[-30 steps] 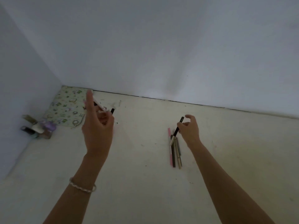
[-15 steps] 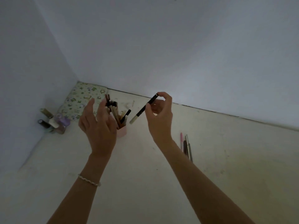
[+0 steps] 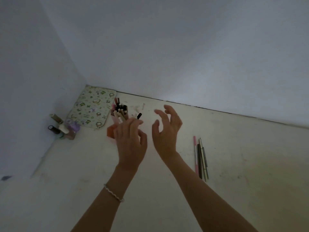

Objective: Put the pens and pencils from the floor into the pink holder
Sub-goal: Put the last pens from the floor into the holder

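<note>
The pink holder [image 3: 111, 131] stands on the pale floor near the corner, full of several pens and pencils [image 3: 120, 111]. My left hand [image 3: 130, 141] hovers in front of it with its fingers spread, hiding most of the holder; I cannot tell if it touches it. A black-capped pen [image 3: 139, 116] leans out of the holder just beyond my fingertips. My right hand [image 3: 167, 131] is raised to the right of the holder, fingers apart and empty. A pink pen [image 3: 195, 153], a dark pen [image 3: 199, 160] and a grey pencil [image 3: 204, 159] lie side by side on the floor at the right.
A flat pouch with a green cartoon print [image 3: 92, 108] lies in the corner behind the holder. Several small bottles [image 3: 63, 128] stand against the left wall. White scraps [image 3: 137, 108] lie near the back wall [image 3: 184, 56].
My right hand carried a black-and-white pen from the floor pile to the holder and let it go; it is now empty. The view shifted left towards the holder.
</note>
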{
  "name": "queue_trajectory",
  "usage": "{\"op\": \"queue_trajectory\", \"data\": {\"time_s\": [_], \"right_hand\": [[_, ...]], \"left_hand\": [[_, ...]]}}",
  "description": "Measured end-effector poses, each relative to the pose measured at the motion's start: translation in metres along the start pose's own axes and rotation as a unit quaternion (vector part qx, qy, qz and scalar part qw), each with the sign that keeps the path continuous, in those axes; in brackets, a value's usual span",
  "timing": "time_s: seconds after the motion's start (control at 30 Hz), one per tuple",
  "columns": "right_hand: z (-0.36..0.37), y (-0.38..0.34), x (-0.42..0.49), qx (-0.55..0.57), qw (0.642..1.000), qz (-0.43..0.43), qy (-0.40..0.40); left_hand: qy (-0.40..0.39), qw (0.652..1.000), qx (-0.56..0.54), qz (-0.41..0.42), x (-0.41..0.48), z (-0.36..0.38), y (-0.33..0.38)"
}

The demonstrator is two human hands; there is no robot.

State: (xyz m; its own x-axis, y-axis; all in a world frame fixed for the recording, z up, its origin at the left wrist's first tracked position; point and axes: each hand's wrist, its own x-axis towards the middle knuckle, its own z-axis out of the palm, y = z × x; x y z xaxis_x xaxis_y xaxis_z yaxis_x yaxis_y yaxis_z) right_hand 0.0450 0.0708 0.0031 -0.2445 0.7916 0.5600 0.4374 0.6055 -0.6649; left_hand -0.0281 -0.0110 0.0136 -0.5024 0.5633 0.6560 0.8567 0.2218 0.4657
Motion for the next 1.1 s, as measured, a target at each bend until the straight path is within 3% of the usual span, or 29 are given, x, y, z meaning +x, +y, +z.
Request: {"op": "queue_trajectory", "data": {"time_s": [0.1, 0.2, 0.3, 0.5, 0.67, 0.8, 0.9, 1.1], "right_hand": [[-0.032, 0.024, 0.016, 0.002, 0.995, 0.093, 0.026], [-0.063, 0.047, 0.026, 0.002, 0.989, 0.147, 0.032], [-0.09, 0.065, 0.025, -0.002, 0.981, 0.19, 0.035], [-0.125, 0.094, 0.004, -0.068, 0.976, 0.206, 0.027], [-0.144, 0.119, -0.007, -0.045, 0.962, 0.267, 0.022], [-0.143, 0.141, -0.011, -0.096, 0.917, 0.367, -0.122], [-0.135, 0.147, -0.02, -0.143, 0.882, 0.394, -0.218], [-0.126, 0.146, -0.022, -0.2, 0.892, 0.33, -0.238]], "left_hand": [[-0.171, 0.983, -0.062, -0.02, -0.016, 0.031, 0.046], [-0.343, 0.933, -0.065, -0.082, -0.038, 0.069, 0.087], [-0.415, 0.908, -0.01, -0.062, -0.06, 0.1, 0.114], [-0.456, 0.887, 0.04, -0.062, -0.081, 0.124, 0.133], [-0.465, 0.878, 0.064, -0.095, -0.072, 0.121, 0.128], [-0.435, 0.884, 0.052, -0.164, -0.049, 0.11, 0.114], [-0.403, 0.897, 0.025, -0.181, -0.035, 0.098, 0.102], [-0.343, 0.921, -0.065, -0.172, -0.022, 0.066, 0.09]]}}
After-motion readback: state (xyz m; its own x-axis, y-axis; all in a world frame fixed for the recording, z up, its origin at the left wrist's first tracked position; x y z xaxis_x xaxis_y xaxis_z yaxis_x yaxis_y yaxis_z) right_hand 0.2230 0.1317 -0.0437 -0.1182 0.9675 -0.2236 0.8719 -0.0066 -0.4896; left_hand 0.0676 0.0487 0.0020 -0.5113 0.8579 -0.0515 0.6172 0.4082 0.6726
